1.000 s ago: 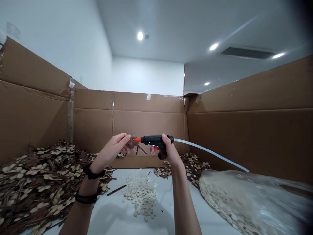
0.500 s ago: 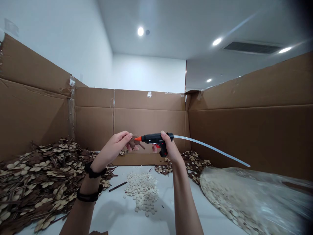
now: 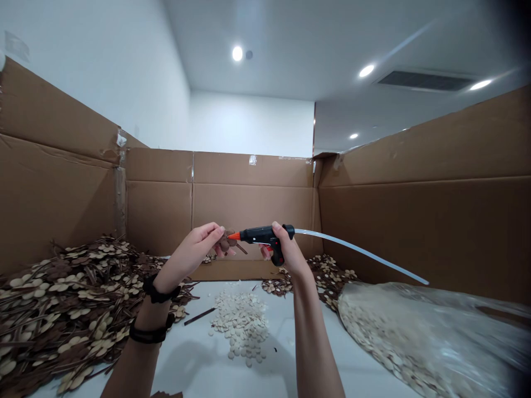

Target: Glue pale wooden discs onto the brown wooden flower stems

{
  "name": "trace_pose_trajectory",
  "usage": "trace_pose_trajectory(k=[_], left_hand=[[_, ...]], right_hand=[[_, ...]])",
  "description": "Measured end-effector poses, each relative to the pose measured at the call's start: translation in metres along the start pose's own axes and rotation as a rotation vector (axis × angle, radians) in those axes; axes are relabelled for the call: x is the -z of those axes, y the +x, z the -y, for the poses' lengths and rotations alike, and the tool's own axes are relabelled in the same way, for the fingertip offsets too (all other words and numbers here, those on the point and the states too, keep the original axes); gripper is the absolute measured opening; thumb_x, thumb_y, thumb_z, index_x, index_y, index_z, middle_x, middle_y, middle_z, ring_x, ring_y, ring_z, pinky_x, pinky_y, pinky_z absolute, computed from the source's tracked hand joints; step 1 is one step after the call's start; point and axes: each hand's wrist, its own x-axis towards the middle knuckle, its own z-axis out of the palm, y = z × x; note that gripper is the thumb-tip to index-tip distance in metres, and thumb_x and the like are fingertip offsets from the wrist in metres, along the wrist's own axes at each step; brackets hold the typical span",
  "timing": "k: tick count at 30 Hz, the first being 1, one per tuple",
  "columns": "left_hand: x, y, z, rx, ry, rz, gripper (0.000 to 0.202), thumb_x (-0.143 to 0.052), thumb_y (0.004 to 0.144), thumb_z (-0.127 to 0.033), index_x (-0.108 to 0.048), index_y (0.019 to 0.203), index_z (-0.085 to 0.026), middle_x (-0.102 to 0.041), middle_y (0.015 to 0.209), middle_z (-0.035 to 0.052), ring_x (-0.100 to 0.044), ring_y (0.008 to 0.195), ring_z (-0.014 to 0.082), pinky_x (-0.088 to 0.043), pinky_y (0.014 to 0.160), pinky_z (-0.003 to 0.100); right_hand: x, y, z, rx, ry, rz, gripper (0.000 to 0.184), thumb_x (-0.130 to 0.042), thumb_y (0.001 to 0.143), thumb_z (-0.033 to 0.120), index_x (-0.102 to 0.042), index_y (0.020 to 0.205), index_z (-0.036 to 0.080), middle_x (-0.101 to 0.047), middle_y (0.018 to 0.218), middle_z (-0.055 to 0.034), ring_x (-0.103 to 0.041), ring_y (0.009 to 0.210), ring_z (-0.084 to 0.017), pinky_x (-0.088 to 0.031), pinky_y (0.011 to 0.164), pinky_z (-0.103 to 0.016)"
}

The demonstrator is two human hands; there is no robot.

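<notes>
My right hand [image 3: 285,252] grips a black glue gun [image 3: 261,236] with an orange nozzle, a finger on its trigger. A long clear glue stick [image 3: 360,254] trails from the gun's back to the right. My left hand [image 3: 193,251] pinches a small brown wooden piece [image 3: 226,241] with a thin stem. The orange nozzle tip touches that piece. Both hands are raised above the white table [image 3: 199,365], in front of the cardboard back wall [image 3: 249,204].
Cardboard walls enclose the table on three sides. A large heap of brown-and-pale finished pieces [image 3: 62,309] lies left, a smaller one [image 3: 327,279] at back right. Pale wooden discs [image 3: 243,326] lie in the middle, beside a dark stick [image 3: 199,316]. A plastic bag of discs [image 3: 415,342] lies right.
Hands and glue gun keep almost the same pose, nozzle on the brown piece. The view shifted slightly upward a second ago.
</notes>
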Motion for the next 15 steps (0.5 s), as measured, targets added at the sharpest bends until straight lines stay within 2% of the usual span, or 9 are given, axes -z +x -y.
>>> trace_pose_trajectory(k=[10,13,15], left_hand=[[0.001,0.001,0.003,0.004,0.0,-0.003,0.035,-0.042,0.09,-0.046,-0.056,0.079,-0.016,-0.069,0.078,0.0069,-0.06,0.065,0.0147,-0.046,0.062,0.025],[0.002,0.004,0.01,0.029,0.02,-0.016,0.034,-0.043,0.09,-0.046,-0.054,0.076,-0.016,-0.062,0.06,0.0024,-0.055,0.052,0.0126,-0.041,0.052,0.023],[0.004,0.008,0.016,0.029,0.065,-0.129,0.034,-0.043,0.09,-0.044,-0.051,0.071,-0.017,-0.048,0.045,-0.0037,-0.043,0.041,0.0096,-0.032,0.045,0.021]], right_hand=[[-0.001,0.001,0.0,-0.024,-0.081,-0.024,0.06,-0.035,0.083,0.068,-0.056,0.06,0.018,-0.049,0.044,-0.0002,-0.045,0.043,-0.012,-0.035,0.049,-0.025],[0.001,-0.002,0.004,-0.055,-0.155,-0.049,0.059,-0.037,0.082,0.069,-0.056,0.059,0.018,-0.051,0.045,-0.0011,-0.047,0.044,-0.012,-0.036,0.049,-0.025],[0.005,-0.001,0.004,-0.065,-0.268,-0.107,0.058,-0.04,0.081,0.069,-0.056,0.059,0.017,-0.052,0.046,-0.0013,-0.048,0.045,-0.013,-0.037,0.051,-0.025]])
